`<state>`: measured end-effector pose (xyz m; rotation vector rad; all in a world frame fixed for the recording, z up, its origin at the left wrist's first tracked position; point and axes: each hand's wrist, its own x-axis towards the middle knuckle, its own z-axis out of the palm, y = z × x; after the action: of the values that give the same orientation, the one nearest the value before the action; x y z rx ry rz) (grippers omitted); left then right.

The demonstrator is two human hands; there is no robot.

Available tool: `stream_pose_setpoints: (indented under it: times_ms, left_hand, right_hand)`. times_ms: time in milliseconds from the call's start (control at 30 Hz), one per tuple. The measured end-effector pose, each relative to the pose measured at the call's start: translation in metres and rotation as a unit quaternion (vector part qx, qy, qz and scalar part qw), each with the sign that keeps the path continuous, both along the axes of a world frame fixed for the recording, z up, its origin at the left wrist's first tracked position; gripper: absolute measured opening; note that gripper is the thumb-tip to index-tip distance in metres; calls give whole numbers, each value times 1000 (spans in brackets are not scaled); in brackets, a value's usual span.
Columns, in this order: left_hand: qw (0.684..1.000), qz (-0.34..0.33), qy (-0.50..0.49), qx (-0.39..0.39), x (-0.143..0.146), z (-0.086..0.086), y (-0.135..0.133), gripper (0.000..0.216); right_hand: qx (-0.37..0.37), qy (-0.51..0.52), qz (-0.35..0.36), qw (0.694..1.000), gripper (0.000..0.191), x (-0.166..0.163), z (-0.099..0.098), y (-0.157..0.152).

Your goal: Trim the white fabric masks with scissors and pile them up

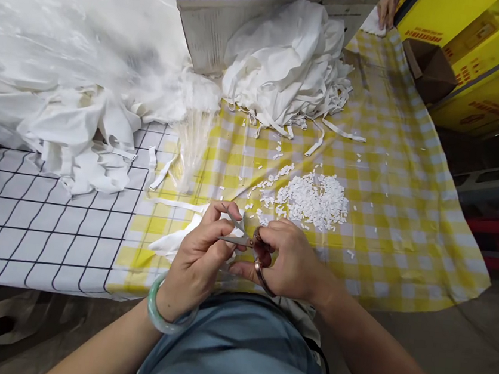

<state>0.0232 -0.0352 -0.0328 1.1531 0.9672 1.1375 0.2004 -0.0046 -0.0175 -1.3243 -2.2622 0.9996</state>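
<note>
R hand (pixel 289 253) grips scissors (pixel 250 243); L hand (pixel 204 245) pinches white cloth (pixel 179 238) over surface (pixel 414 248), nr clippings pile (pixel 315 199). Blades (pixel 233 240) v. close to L fingertips (pixel 222 228), so a slip could nick skin or miscut cloth.

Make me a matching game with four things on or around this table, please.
Things:
1. scissors
2. bracelet
3. small white scraps
4. box

Clues:
A. behind a heap of white fabric
B. pale green
C. held in the right hand
D. loose on the yellow checked cloth

Pairs: 1-C, 2-B, 3-D, 4-A
</note>
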Motion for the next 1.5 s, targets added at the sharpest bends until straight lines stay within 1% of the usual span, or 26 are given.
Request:
stream_pose_setpoints:
  times_ms: [233,333,467,567,633,700,733,800,833,867,933,1000,1033,1067,1100,1167,1200,1233,1267,1300,1367,1400,1433,1500]
  left_hand:
    - [1000,2,9,22,3,-1,2,24]
    - [999,-10,26,31,7,-1,6,22]
    - [996,-48,64,51,21,2,17,23]
    - [990,-84,94,65,37,0,28,24]
    - [986,-93,119,77,47,-2,32,26]
    - [974,-116,166,101,51,1,31,27]
    - [962,-139,201,120,49,5,28,26]
    - [926,-192,280,167,37,17,21,16]
    - [908,-207,315,186,27,24,17,12]
    - [895,-201,345,201,15,29,15,11]
    - [877,-138,404,218,-13,32,17,7]
    - [847,-70,478,224,-42,21,28,14]
    - [824,-60,517,223,-53,12,35,15]
    - [810,-64,542,217,-63,2,43,15]
    - [803,-75,554,208,-69,-8,51,14]
    - [811,-95,545,191,-74,-21,61,8]
    - [817,-100,536,189,-74,-22,62,5]
    - [826,-99,524,185,-72,-19,62,6]
    - [842,-94,502,175,-71,-13,59,7]
    - [865,-88,470,153,-71,-5,56,8]
    - [917,-73,385,76,-73,15,46,14]
    - [936,-69,344,33,-77,25,41,17]
    - [946,-73,317,-5,-82,33,36,21]
    - [943,-100,312,-56,-94,46,28,27]
  right_hand:
    - [-22,6,-4,1000,49,2,0,0]
    - [-39,9,-28,999,50,8,-1,-2]
    - [-75,-19,-82,994,50,25,-3,-9]
    - [-101,-48,-134,985,47,41,-6,-14]
    - [-119,-52,-167,977,46,50,-11,-16]
    - [-117,-58,-205,970,48,58,-18,-16]
    - [-106,-64,-220,968,49,61,-22,-17]
    - [-81,-71,-236,966,51,66,-31,-17]
    - [-72,-66,-234,967,51,67,-35,-18]
    - [-67,-56,-225,970,51,68,-38,-18]
    - [-56,-29,-201,978,49,67,-40,-18]
    - [-31,-8,-180,983,47,63,-38,-18]
    - [-17,-2,-172,985,46,59,-36,-17]
    - [-3,2,-168,986,45,54,-33,-16]
    - [9,6,-166,986,44,48,-30,-14]
    - [30,25,-168,985,41,30,-24,-11]
    - [36,44,-171,984,38,19,-23,-10]
    - [40,68,-173,982,36,6,-22,-8]
    - [43,95,-171,980,34,-7,-22,-6]
    - [40,119,-164,979,31,-21,-22,-3]
    - [10,148,-141,979,22,-47,-24,3]
    - [-18,164,-132,977,18,-57,-24,7]
    - [-56,187,-125,973,15,-64,-23,12]
    - [-137,260,-121,948,17,-73,-19,23]
